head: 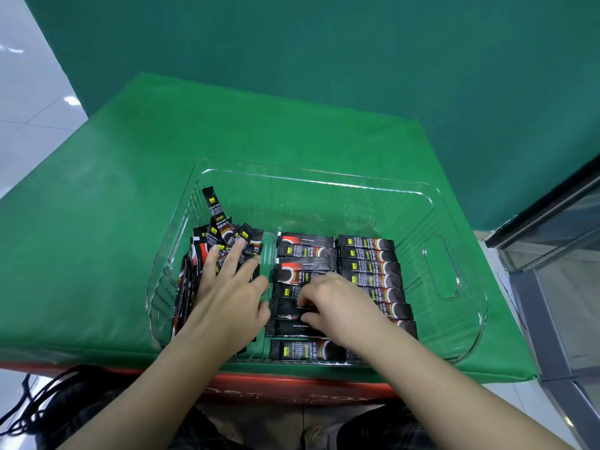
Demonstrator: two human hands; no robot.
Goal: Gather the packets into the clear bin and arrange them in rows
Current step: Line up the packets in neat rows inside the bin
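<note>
Two neat columns of packets [368,266] lie in the clear bin [454,222], the right one showing about eight. Left hand [227,287] presses flat on one loose heap [224,235]; right hand [328,303] pinches a middle-column packet [289,308].

**Even indoor light, soft focus, bent edges**

The scene is brightly and evenly lit from overhead, with no hard shadows. Soft shade sits just under the forearms at the lower centre. Thin white glare lines trace the rim of the clear bin [422,190], and pale reflections streak the floor [29,102] at the upper left. Detail is slightly soft throughout; print on the packets [367,254] is smeared. Straight lines bow toward the frame's edges.
</note>
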